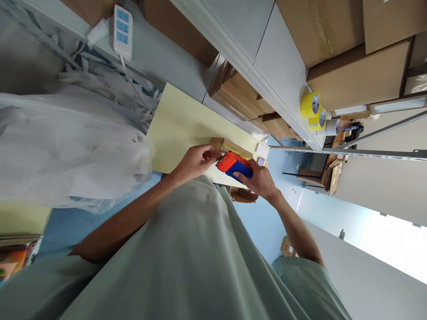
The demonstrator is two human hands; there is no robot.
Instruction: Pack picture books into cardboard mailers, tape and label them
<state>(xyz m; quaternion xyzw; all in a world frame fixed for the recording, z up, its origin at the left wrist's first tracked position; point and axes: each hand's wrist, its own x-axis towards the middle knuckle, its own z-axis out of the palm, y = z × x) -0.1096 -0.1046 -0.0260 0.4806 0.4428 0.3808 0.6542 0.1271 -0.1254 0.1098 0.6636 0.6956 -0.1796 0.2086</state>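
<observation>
Pale tabletop [180,129], red-and-blue tool [235,166]

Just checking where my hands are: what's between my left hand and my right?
The head view shows the red and blue tool there: your right hand grips it, its red end towards your left hand.

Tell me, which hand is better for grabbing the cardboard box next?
Probably the left hand: it is close beside the cardboard box, though whether it pinches something is unclear. The right hand is gripping the red-and-blue tool.
</observation>
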